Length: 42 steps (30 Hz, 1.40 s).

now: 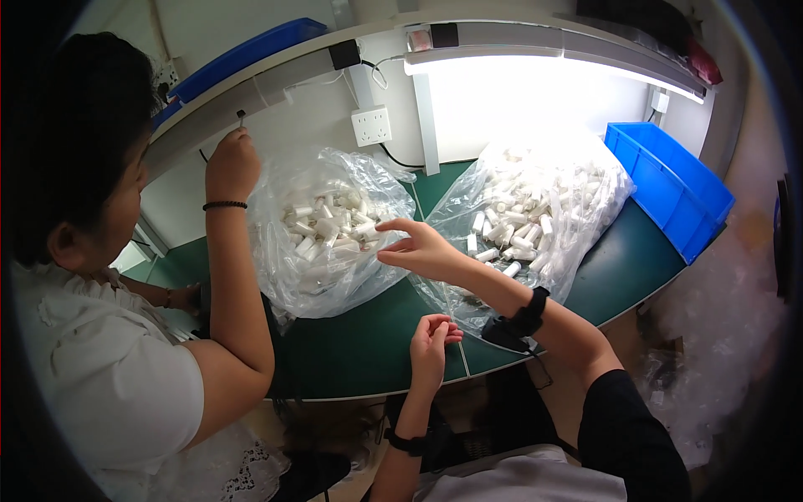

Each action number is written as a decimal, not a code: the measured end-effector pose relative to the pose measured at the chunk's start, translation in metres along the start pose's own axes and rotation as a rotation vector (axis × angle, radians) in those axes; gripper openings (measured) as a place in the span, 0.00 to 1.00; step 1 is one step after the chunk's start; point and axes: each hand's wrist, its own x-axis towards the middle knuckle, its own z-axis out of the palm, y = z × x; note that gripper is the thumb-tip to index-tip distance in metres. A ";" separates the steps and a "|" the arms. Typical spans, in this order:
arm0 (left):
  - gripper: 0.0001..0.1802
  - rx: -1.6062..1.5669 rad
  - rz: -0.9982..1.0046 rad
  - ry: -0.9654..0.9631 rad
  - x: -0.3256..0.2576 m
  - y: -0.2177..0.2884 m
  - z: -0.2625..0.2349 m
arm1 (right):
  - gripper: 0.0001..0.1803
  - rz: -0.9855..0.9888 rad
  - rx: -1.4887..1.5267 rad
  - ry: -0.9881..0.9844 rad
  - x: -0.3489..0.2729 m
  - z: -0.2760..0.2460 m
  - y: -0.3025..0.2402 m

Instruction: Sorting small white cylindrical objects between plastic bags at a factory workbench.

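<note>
White cylindrical pieces (326,224) fill two clear plastic bags on one green table (351,364); they overlap too much for us to count them. We take the right bag (615,180) as our landmark: the left bag (335,291) sits just to its left, both heaped with the pieces. Our two hands are well apart from each other. Our right hand (428,253) reaches left past the right bag to the edge of the left one, thumb and fingers spread apart; we cannot tell whether it touches the plastic. Our left hand (429,351) is on the near side of the right bag, fingers curled and thumb drawn in against them; whether something small is pinched there, we cannot tell. We wear two black bands, one on each wrist. Just to the right of the right bag stands one blue bin (669,192); behind it and to its left, one white socket panel (371,125) is on the wall. Far to the left of the right bag sits one co-worker (117,368), whose one raised hand (233,163), wearing one dark bracelet (225,204), pinches one small dark-tipped item (241,114).
</note>
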 end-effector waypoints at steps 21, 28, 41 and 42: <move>0.07 0.048 0.065 -0.030 -0.002 -0.001 0.005 | 0.32 0.126 -0.962 -0.347 -0.103 -0.152 0.056; 0.06 0.087 0.069 -0.016 -0.002 0.000 0.005 | 0.27 0.134 -0.949 -0.358 -0.108 -0.150 0.058; 0.08 0.043 0.031 -0.050 -0.004 0.000 0.002 | 0.19 0.264 -1.008 -0.174 -0.129 -0.134 0.047; 0.08 0.045 0.032 -0.055 -0.004 -0.001 0.002 | 0.18 0.295 -1.005 -0.157 -0.129 -0.134 0.047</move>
